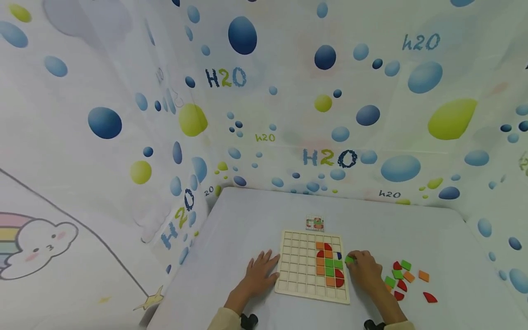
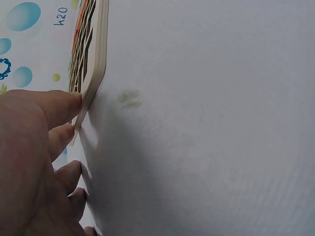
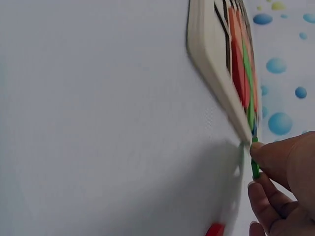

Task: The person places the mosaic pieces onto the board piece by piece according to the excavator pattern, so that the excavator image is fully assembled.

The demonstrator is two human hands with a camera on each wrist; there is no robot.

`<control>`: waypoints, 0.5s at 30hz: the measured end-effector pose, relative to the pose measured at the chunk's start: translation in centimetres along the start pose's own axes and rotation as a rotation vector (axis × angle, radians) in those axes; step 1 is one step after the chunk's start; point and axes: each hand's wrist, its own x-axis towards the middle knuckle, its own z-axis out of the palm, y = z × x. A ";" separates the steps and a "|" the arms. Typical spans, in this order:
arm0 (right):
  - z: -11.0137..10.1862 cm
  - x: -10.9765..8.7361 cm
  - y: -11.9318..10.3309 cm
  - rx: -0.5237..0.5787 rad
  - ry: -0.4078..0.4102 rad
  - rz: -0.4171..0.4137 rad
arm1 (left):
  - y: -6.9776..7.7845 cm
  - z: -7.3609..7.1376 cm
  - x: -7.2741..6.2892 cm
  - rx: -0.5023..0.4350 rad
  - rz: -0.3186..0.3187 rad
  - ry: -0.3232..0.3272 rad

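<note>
slip risk: green piece [image 1: 349, 259] pinched just beside the right edge of the board [image 1: 292, 264].
right grip [image 1: 366, 270] is narrow, thumb and fingertips on the piece; a loose pinch might drop it, a brush could nudge the blue piece [image 1: 339, 255] nearby. left grip [image 1: 260, 275] is wide, spread fingers touching the opposite edge; uneven pressure there could skew the board.

Small green piece [image 1: 349, 260] between right-hand fingers [image 3: 262, 196], just beside a flat, partly filled cream grid board [image 1: 302, 263].
</note>
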 end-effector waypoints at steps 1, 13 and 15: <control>0.1 -0.1 -0.4 -0.009 0.002 -0.008 | -0.2 0.3 0.1 0.003 0.001 0.003; 1.3 -3.5 -5.1 -0.011 -0.152 -0.235 | -0.5 0.6 0.3 0.020 0.014 0.024; 1.6 -3.8 -5.4 -0.018 -0.165 -0.262 | -0.2 0.4 0.2 0.012 0.007 0.014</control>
